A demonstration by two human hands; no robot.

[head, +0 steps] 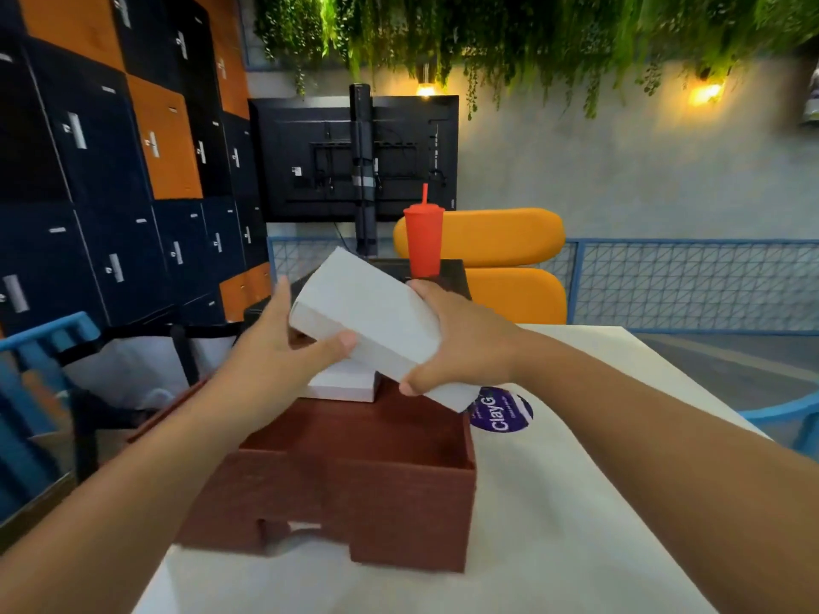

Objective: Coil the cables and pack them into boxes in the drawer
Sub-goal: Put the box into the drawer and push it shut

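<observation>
**White box held in both hands above the drawer**

Both bare hands hold a long white rectangular cardboard box [370,323] in the air, tilted so that its far end points up and away and its near end dips towards the right. The left hand [283,347] clasps the box's left end, thumb pressed on the top face and fingers underneath. The right hand [461,339] grips the right long side, thumb near the lower corner and fingers curled over the upper edge.

Directly below sits a reddish-brown wooden drawer [354,485], open at the top and resting on a white tabletop [554,525]. Inside the drawer, at its far end, lies a second flat white box [343,385], partly hidden by the held box. The rest of the drawer floor shows bare wood. No cable can be seen; the held box is closed, so its contents cannot be told.

A round purple sticker [503,409] lies on the tabletop just right of the drawer's far corner. Further back a red plastic tumbler with a straw [423,237] stands on a dark surface, before an orange padded chair [501,259].
</observation>
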